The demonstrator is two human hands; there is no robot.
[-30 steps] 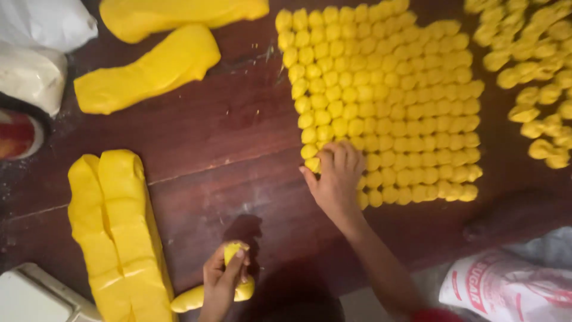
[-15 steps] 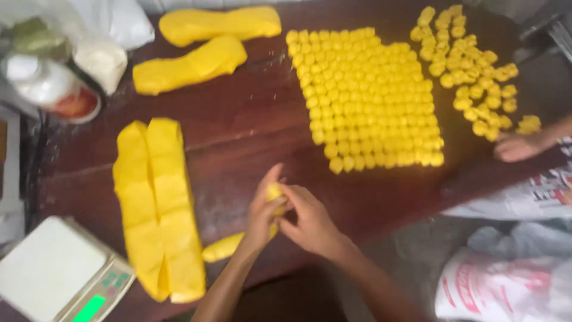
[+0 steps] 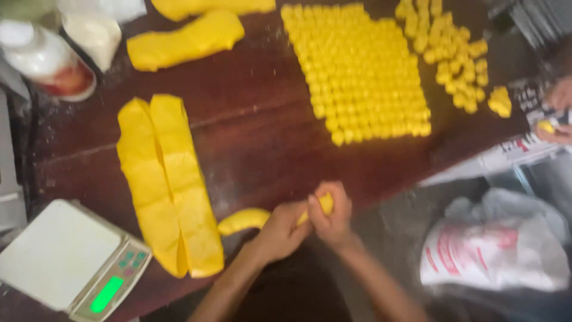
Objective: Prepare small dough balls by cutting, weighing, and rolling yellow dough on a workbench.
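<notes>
My left hand (image 3: pixel 279 231) grips a yellow dough roll (image 3: pixel 243 220) at the table's near edge. My right hand (image 3: pixel 329 218) pinches the roll's end, fingers closed on a small piece of yellow dough (image 3: pixel 325 204). Both hands meet just in front of the dark wooden table (image 3: pixel 256 149). Beyond them lies a tidy grid of several small yellow dough balls (image 3: pixel 357 71). Two long flattened yellow dough slabs (image 3: pixel 170 179) lie to the left of my hands.
A digital kitchen scale (image 3: pixel 68 259) sits at the near left. Two more dough logs (image 3: pixel 185 39) lie at the back, loose dough pieces (image 3: pixel 453 50) at the back right. Another person's hand (image 3: pixel 557 110) works at the right edge. A white plastic bag (image 3: pixel 494 247) lies below.
My right hand came back from the grid of balls to the roll in my left hand and now pinches its end. The camera view shifted left, revealing the scale.
</notes>
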